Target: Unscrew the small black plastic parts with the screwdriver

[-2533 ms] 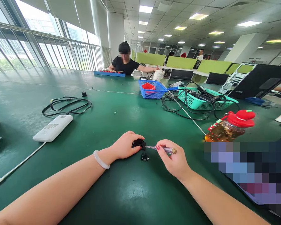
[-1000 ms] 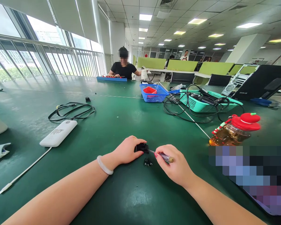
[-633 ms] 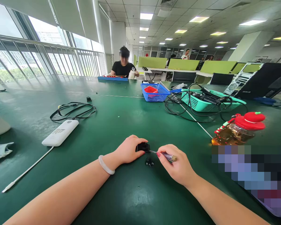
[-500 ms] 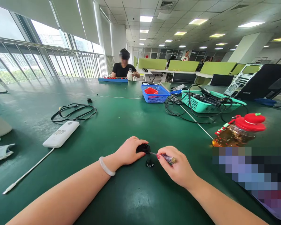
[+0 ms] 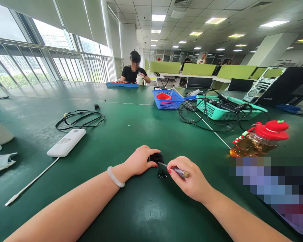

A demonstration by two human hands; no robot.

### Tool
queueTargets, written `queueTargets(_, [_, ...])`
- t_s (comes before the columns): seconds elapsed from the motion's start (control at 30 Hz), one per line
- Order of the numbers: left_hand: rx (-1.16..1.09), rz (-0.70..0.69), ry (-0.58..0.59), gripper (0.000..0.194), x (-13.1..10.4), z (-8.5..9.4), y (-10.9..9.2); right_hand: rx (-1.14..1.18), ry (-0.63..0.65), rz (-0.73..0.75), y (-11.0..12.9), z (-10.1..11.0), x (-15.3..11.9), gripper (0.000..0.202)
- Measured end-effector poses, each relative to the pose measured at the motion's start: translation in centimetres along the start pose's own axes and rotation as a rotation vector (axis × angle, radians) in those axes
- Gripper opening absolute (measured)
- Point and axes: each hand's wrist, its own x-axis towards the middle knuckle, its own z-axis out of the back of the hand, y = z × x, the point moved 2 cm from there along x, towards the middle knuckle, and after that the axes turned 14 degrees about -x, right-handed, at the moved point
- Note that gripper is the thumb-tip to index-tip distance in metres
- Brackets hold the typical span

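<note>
My left hand (image 5: 141,160) is closed around a small black plastic case (image 5: 156,157) on the green table, thumb at its near side and fingers at its far side. A thin screwdriver (image 5: 178,170) with a clear purplish handle is pinched in my right hand (image 5: 188,178). Its metal shaft points left, and the tip meets the near right part of the case; the exact spot is too small to make out. Just in front of the case lies a small black piece with shiny metal prongs (image 5: 162,174), apart from both hands.
A white power adapter (image 5: 67,143) and coiled black cable (image 5: 79,120) lie left. Further back are a blue basket (image 5: 168,102) and a green basket (image 5: 214,112) of cables. A red-lidded bottle (image 5: 260,139) stands right. Across the table sits a person (image 5: 133,72).
The screwdriver tip has moved slightly left, from the case's right edge onto its near right part. My left hand keeps its hold on the case. The view has shifted a little.
</note>
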Motion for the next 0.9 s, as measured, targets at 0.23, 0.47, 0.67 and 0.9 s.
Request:
queueTargets(0.23, [0.025,-0.001,0.011,0.052,0.0,0.1,-0.2,0.015,0.004,0.057,0.2,-0.1,0.0,0.008])
queueTargets(0.47, [0.056,-0.019,0.025,0.050,0.0,0.2,-0.6,0.014,0.083,-0.054,-0.2,-0.6,0.0,0.008])
queueTargets(0.67, [0.061,-0.063,0.014,0.047,-0.1,0.0,-0.5,0.212,0.118,-0.310,-1.4,-0.9,0.3,0.022])
queueTargets(0.9, [0.067,-0.074,0.005,0.043,-0.1,0.1,-0.8,0.336,0.079,-0.398,-1.8,-1.1,0.3,0.026])
